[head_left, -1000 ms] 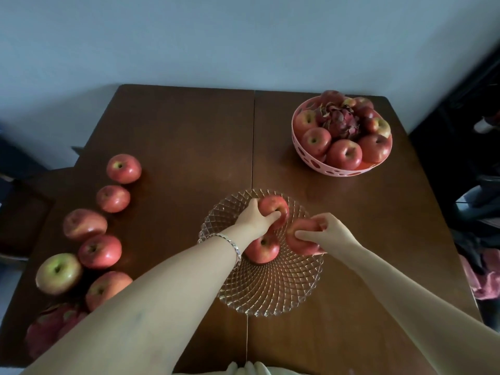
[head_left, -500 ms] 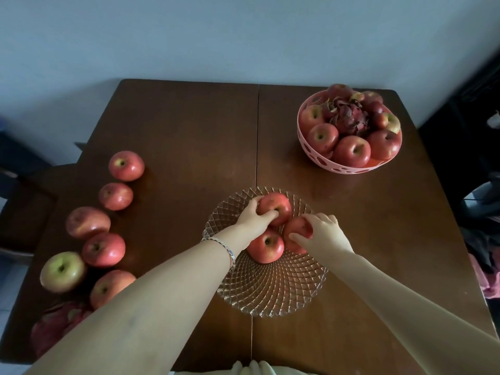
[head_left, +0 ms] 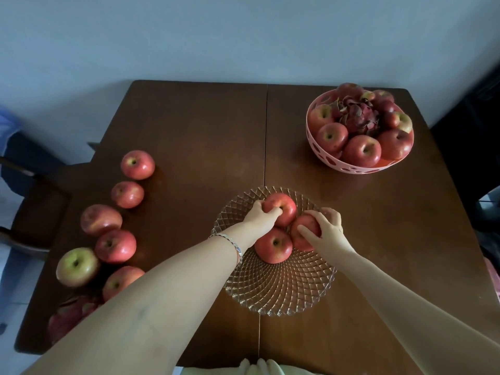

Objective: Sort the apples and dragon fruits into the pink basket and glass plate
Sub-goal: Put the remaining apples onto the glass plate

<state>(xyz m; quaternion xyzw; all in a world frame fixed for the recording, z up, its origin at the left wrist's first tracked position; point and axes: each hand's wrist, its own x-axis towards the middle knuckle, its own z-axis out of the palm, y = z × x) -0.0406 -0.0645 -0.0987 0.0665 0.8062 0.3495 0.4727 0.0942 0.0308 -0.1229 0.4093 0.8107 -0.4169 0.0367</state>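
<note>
The glass plate (head_left: 281, 290) sits at the table's centre with three red apples on its far half. My left hand (head_left: 261, 217) grips the far apple (head_left: 284, 205). My right hand (head_left: 328, 230) grips the right apple (head_left: 304, 228). A third apple (head_left: 273, 246) lies between my wrists, untouched. The pink basket (head_left: 349, 165) at the far right holds several apples and a dragon fruit (head_left: 358, 116). Several apples (head_left: 115, 246) lie in a row along the table's left side, with another dragon fruit (head_left: 69, 316) at the near left, partly behind my left arm.
The dark wooden table (head_left: 194, 147) has a seam down its middle and a wall behind it. A chair (head_left: 32, 209) stands off the left edge. Dark furniture stands to the right of the table.
My right hand has brought its apple left and down onto the plate beside the other two. My left hand has stayed on the far apple. The camera has shifted slightly.
</note>
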